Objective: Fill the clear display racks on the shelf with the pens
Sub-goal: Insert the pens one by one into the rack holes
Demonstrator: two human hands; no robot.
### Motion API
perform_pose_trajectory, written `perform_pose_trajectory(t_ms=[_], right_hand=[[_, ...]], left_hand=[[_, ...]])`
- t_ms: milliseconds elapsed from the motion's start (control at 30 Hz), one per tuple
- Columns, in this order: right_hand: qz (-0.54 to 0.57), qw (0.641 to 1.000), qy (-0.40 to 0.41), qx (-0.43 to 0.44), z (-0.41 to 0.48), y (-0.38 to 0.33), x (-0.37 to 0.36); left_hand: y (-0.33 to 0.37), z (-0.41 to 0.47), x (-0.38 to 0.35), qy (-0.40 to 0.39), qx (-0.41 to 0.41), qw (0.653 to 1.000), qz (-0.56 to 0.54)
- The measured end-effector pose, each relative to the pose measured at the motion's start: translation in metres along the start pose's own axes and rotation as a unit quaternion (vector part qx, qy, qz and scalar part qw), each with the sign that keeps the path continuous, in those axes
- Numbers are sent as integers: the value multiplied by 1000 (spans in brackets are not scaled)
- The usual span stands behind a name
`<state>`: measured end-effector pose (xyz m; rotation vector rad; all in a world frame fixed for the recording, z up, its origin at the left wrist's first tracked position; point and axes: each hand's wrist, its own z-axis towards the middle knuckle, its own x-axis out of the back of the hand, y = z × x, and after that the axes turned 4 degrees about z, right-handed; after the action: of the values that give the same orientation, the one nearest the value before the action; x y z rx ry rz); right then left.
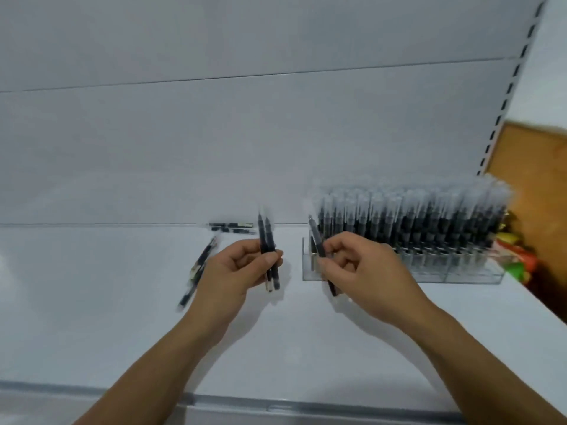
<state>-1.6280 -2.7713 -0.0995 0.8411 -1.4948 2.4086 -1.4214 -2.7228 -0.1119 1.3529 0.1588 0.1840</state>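
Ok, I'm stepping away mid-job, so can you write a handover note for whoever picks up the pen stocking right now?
Left hand: grips two pens upright, left of the rack.
Right hand: pinches one pen at the left end of the clear rack.
Done: rack mostly filled with standing pens.
Left: its left end looks open; slot in the three held pens, then the loose pens lying on the shelf.

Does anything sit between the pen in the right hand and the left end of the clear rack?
Nothing visible does. The right hand pinches the pen right at the clear rack, at its left end, where slots look unfilled. The standing pens crowd only the part further right. The left hand holds two pens aside.
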Motion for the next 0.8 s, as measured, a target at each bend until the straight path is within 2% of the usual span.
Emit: perform_pose_trajectory(t_ms=[300,400,500,800], right_hand=[[3,988,152,-31,-39,42,74],[31,982,182,-30,-36,46,83],[36,978,206,-24,-31,47,90],[22,971,238,-2,-7,37,99]], left_hand=[[-18,12,-106,-146,6,986,-81],[-18,11,-118,-154,0,983,-101],[-24,10,-120,-165,-19,983,-75],[-40,10,-123,-196,19,978,-71]])
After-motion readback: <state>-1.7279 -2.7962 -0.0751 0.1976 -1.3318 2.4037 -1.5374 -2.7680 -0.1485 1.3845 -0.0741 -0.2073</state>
